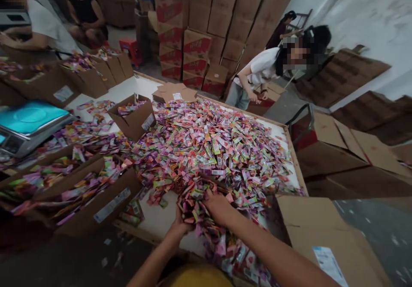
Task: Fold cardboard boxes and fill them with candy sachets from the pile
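Observation:
A wide heap of small pink, purple and green wrapped packets (219, 138) is spread over a white-topped table (154, 218). At the near edge of the heap, a clump of packets (193, 203) is held between my two hands. My left hand (180, 224) cups it from the left and below, its fingers partly hidden by packets. From the right, my right hand (219, 206) presses over the clump, fingers bent into it. More packets lie beneath my right forearm. Just right of that forearm is an open cardboard carton (312, 222) with a white and blue label.
Packet-filled boxes (112, 203) stand at the left, near a scale (32, 119) with a blue-green top. A smaller filled box (135, 121) and flat cardboard (175, 91) sit farther back. Beyond the table's wooden rim, a person in white (262, 70) bends near stacked cartons (196, 57).

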{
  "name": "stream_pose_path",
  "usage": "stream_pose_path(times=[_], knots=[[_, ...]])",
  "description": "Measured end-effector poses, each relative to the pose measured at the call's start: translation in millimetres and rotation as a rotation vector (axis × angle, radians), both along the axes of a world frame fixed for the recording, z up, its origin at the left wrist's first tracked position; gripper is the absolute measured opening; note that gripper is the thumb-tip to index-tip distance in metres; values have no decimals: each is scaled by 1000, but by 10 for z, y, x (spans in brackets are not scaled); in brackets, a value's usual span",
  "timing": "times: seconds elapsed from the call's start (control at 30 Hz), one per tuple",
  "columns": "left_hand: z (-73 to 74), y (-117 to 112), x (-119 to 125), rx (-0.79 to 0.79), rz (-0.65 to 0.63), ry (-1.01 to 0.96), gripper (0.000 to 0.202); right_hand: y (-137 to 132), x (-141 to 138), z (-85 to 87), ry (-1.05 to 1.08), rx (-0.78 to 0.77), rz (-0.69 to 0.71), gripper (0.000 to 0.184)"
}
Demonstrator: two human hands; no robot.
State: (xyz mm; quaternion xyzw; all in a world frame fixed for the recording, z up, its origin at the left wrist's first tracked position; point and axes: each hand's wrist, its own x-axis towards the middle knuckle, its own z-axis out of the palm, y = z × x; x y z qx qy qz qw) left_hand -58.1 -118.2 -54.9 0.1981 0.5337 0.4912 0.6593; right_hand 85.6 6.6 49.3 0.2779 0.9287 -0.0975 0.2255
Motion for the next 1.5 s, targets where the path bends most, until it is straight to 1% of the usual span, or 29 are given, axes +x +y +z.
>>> stream_pose_path(times=[0.03,0.07,0.1,0.17,0.2,0.23,0.3,0.37,0.43,0.5,0.63,0.73,0.8,0.87,0.9,0.97,1.0,1.07,1.1,1.13,1.17,1.2,1.23,1.27,1.33,1.4,1.43,1.47,1.5], knots=[[41,17,-104,45,51,93,109,17,28,39,19,-26,-4,30],[83,48,-194,113,90,207,108,34,72,110,46,-46,-17,31],[127,91,-265,193,105,329,100,55,126,208,79,-53,-40,32],[212,193,-344,343,60,565,72,125,251,456,131,-33,-111,33],[250,243,-356,386,16,651,60,181,316,590,149,-10,-153,33],[282,288,-357,402,-23,707,52,250,382,721,163,19,-196,34],[325,358,-340,412,-67,789,51,412,511,947,204,107,-286,33],[345,411,-327,439,-99,853,56,557,622,1098,228,219,-393,32],[354,461,-329,453,-140,897,49,636,708,1163,215,327,-501,33],[370,511,-337,438,-179,944,39,657,783,1164,186,428,-565,37],[450,571,-326,354,-315,1090,42,746,977,1171,228,558,-621,46],[510,578,-289,314,-401,1175,43,807,1037,1267,245,562,-656,42],[521,580,-255,311,-388,1182,41,691,923,1283,184,480,-578,36],[506,584,-220,325,-331,1144,37,434,674,1162,124,324,-433,29],[489,584,-206,341,-296,1106,36,281,513,1036,100,229,-355,26],[445,576,-196,363,-223,1018,38,13,167,681,34,36,-244,25],[420,568,-204,367,-194,977,41,-78,2,478,-6,-41,-222,26],[370,546,-244,363,-157,911,48,-155,-265,100,-74,-134,-219,30],[351,536,-270,358,-145,886,48,-152,-350,-44,-91,-154,-225,31],[337,529,-296,359,-137,859,47,-128,-396,-143,-95,-166,-223,31],[331,526,-317,369,-135,825,45,-91,-400,-188,-98,-175,-215,32],[334,527,-329,379,-131,793,43,-41,-363,-176,-93,-189,-208,34],[347,533,-332,385,-125,766,41,22,-291,-107,-70,-209,-203,38],[371,544,-327,386,-119,745,39,102,-188,13,-29,-230,-199,43],[440,575,-311,381,-103,709,35,316,85,370,75,-235,-227,54],[512,618,-320,376,-94,631,26,576,410,776,126,-163,-318,64],[533,645,-343,364,-90,554,21,695,578,950,117,-101,-380,69],[537,677,-378,332,-74,450,19,784,742,1080,107,-27,-450,74],[519,714,-422,284,-41,332,22,829,893,1152,111,49,-527,81]])
